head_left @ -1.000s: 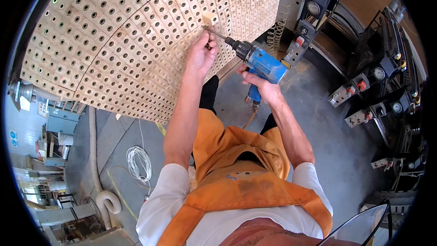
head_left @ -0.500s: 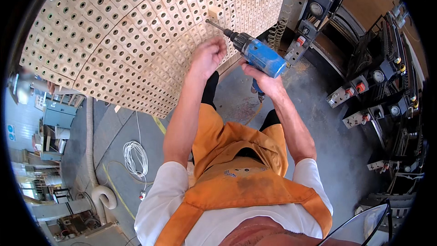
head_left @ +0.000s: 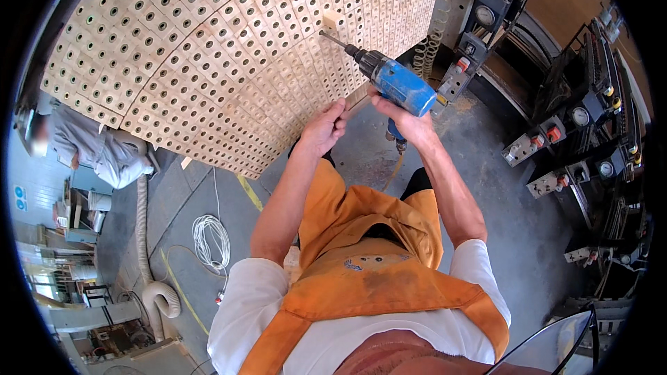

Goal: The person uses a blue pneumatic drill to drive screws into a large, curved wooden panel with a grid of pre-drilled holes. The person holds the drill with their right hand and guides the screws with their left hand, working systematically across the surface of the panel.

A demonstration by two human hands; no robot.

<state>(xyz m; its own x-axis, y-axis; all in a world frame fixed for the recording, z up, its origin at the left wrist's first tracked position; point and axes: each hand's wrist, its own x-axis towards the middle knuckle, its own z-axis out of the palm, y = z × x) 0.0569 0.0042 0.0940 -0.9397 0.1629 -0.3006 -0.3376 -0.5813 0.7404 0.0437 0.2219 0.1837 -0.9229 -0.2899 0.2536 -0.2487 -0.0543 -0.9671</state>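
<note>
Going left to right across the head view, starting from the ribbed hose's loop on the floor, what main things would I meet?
Ribbed hose's loop, coiled white cable, left hand, blue drill held in the right hand, upper round gauge, another round gauge farther right.

Drill point(head_left: 404, 87) in right hand point(head_left: 411, 123), before panel point(head_left: 240, 48); cable coil point(head_left: 221, 244) on floor point(head_left: 514, 229), left; gauges point(head_left: 580, 117) right.

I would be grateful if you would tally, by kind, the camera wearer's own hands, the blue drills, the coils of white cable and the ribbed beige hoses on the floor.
Own hands, left hand and right hand: 2
Blue drill: 1
White cable coil: 1
Ribbed beige hose: 1
Total: 5
</note>
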